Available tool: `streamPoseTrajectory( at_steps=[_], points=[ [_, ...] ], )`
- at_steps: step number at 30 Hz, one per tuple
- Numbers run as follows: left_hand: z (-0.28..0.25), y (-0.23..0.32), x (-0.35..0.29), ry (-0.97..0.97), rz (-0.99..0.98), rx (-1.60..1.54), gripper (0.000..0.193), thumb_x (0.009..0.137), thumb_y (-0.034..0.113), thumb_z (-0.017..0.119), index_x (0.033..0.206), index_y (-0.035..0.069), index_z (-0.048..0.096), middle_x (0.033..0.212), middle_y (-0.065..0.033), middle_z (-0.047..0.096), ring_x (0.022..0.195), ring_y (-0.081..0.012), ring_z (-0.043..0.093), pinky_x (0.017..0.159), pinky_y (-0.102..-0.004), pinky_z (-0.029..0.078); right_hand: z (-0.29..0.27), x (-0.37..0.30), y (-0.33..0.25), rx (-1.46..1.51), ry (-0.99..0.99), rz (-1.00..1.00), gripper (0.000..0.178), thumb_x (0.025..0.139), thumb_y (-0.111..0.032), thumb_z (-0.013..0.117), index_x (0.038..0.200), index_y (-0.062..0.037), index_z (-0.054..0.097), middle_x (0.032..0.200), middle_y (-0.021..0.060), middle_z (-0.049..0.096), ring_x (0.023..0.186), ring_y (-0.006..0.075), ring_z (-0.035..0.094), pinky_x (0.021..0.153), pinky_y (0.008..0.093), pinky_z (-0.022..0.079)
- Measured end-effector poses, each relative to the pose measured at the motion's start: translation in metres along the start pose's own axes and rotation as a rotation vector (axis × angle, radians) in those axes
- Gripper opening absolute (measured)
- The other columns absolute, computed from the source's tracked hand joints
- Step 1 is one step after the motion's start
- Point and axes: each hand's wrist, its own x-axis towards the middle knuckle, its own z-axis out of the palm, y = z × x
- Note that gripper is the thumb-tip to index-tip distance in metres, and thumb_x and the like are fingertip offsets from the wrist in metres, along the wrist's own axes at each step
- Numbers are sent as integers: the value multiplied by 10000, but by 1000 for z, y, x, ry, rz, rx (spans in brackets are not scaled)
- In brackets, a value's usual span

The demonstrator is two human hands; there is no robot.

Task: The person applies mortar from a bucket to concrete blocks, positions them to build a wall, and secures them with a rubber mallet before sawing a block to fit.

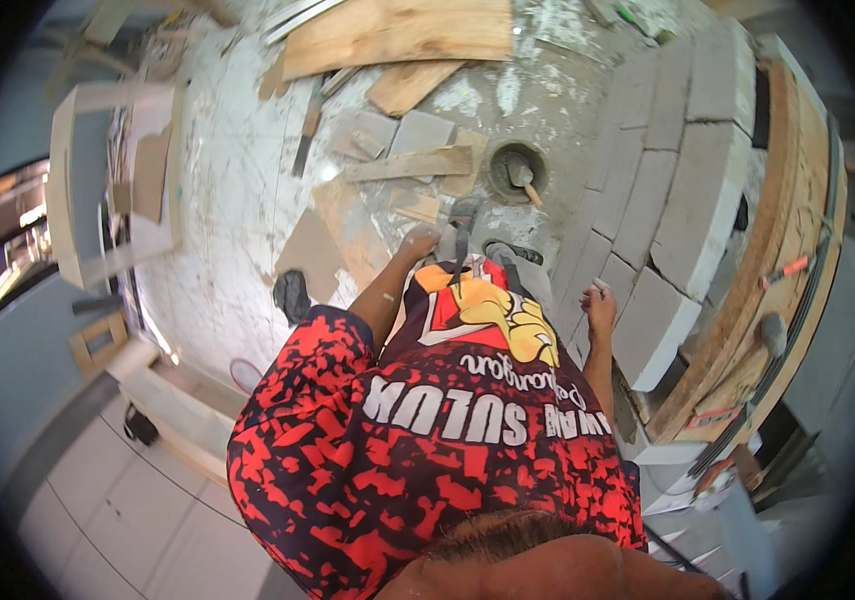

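My left hand (420,240) is closed, its fingers curled in and dusty, beside a grey strap-like thing (462,230) in front of my shirt. Whether anything is inside it is hidden. On the other side, my right hand (599,305) is closed with the fingers bent, next to the wall of grey blocks (644,208). A small pale spot shows at its fingertips; I cannot tell whether it is a held piece or dust. Ahead of both hands stands a round dark bucket (493,183) with a wooden-handled trowel (521,174) resting in it.
Wooden boards (397,40) and a narrow plank (409,163) lie on the dusty floor ahead, among flat scraps. A black bag-like thing (291,297) is by my left elbow. Right of the blocks runs a timber beam (759,270), with a hammer-like tool (772,335) on wood.
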Motion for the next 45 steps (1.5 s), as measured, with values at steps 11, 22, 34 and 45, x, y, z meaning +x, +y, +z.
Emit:
streamPoseTrajectory(
  at_steps=[11,22,34,45],
  points=[
    [22,-13,-92,331,-569,-1080,271,833,289,587,957,51,618,840,-69,627,682,-170,591,588,-313,479,21,29,2,-523,-341,21,339,908,-162,528,1198,10,507,875,98,626,663,168,614,534,260,465],
    [117,3,-229,459,-726,-863,253,799,236,539,811,20,671,752,-133,642,678,-207,600,618,-370,464,78,136,-61,-612,-532,-223,323,900,-149,516,1190,-8,531,862,80,624,677,156,605,547,258,471],
    [57,-55,-189,503,-791,-1012,297,844,222,554,1062,24,595,953,-111,630,844,-201,615,696,-319,497,75,95,33,-915,-462,-399,242,833,-172,561,1000,-1,600,747,132,656,604,204,651,574,343,509],
    [-120,-118,-66,155,-376,-590,472,844,309,582,1202,2,549,1102,-158,619,1011,-257,585,887,-351,440,230,-2,-16,-912,-549,-284,373,832,-319,535,968,17,628,911,213,647,860,370,613,763,422,466]
  ],
)
